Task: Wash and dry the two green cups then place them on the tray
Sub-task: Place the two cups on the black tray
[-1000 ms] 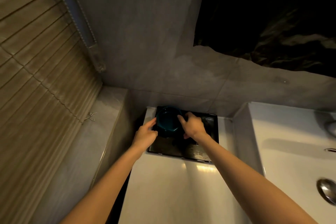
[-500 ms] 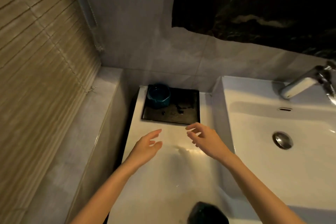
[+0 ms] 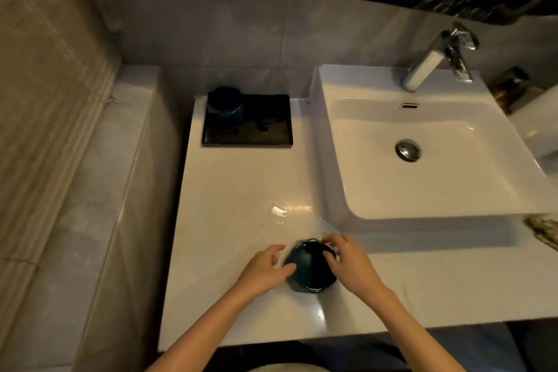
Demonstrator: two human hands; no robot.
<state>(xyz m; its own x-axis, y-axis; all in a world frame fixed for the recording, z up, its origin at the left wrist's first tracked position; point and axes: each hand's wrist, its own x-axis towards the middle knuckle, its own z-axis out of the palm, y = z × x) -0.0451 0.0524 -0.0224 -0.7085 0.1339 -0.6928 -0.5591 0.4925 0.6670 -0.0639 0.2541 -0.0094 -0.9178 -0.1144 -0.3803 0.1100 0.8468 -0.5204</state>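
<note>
At the near edge of the white counter (image 3: pixel 241 190), the near green cup (image 3: pixel 308 273) stands between both hands. Left hand (image 3: pixel 262 270): fingers loosely curved, 1 fingertip touching the cup's left wall. Right hand (image 3: pixel 350 263): thumb and fingers pinch its far-right rim. Judgement: washing comes next; the basin (image 3: pixel 422 196) lies far-right, right hand nearer. Far left, the far green cup (image 3: pixel 225 104) sits in the black tray's (image 3: pixel 265 136) far-left corner.

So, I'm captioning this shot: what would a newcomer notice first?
The left hand touches and the right hand grips a green cup near the counter's front edge. Behind, a second green cup stands on a black tray, beside the white sink and shiny tap.
</note>
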